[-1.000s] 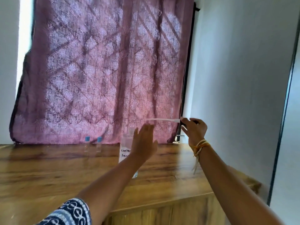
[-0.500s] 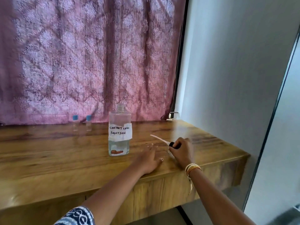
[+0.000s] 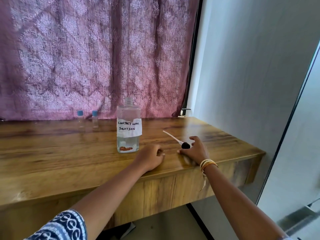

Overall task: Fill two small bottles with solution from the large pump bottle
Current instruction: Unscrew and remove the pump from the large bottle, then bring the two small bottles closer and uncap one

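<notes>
Right hand (image 3: 194,150) released pump (image 3: 180,142) onto table (image 3: 69,153); left hand (image 3: 150,157) curled.

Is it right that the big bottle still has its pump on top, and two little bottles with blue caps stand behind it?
Not quite. The head view shows the big bottle with a bare open neck; its pump lies on the table. The two little bottles do have blue caps.

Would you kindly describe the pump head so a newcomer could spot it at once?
Start at the wooden table and find the big labelled bottle, open at the neck. To its right, by the right hand, lies the pump head. Its black cap and long white tube set it apart from the two blue-capped small bottles at the back.
</notes>
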`<state>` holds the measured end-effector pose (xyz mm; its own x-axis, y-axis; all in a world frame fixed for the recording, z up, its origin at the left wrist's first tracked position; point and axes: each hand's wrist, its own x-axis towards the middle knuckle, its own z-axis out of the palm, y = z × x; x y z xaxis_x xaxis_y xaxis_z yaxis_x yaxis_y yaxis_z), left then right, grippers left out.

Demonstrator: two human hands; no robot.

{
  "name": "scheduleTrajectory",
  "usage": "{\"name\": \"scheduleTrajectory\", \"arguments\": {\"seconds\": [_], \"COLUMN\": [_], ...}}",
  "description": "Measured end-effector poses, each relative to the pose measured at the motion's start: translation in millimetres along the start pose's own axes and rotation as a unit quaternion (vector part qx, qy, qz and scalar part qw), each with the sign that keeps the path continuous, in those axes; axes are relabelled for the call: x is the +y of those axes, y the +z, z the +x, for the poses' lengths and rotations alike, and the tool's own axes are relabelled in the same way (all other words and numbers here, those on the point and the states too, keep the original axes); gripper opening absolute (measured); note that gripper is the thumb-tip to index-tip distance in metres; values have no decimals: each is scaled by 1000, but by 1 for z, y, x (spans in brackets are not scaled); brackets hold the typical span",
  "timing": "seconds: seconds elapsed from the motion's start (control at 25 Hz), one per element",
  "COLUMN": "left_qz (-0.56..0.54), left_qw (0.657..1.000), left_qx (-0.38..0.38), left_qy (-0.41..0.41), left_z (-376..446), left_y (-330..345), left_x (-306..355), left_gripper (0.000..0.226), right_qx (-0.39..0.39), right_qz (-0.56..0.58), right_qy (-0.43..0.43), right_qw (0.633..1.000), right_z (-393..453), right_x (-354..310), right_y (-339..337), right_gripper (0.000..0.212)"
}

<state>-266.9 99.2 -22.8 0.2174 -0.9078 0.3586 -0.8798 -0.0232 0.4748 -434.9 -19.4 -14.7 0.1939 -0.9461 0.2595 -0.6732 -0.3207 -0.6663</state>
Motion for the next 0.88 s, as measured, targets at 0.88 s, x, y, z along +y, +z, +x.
{"name": "scheduleTrajectory", "arguments": {"seconds": [0.88], "left_qz": [-135], "left_qw": [977], "left_qx": [129], "left_qy": [-106], "left_z": [-18], "left_y": [-75], "left_x": [-100], "left_gripper": [48], "right_qx": [-185], "right_qz": [254], "right_qy": [-139], "right_qw": [939], "right_z": [-25], "right_x": [-120], "right_y": [101], "right_gripper": [65]}}
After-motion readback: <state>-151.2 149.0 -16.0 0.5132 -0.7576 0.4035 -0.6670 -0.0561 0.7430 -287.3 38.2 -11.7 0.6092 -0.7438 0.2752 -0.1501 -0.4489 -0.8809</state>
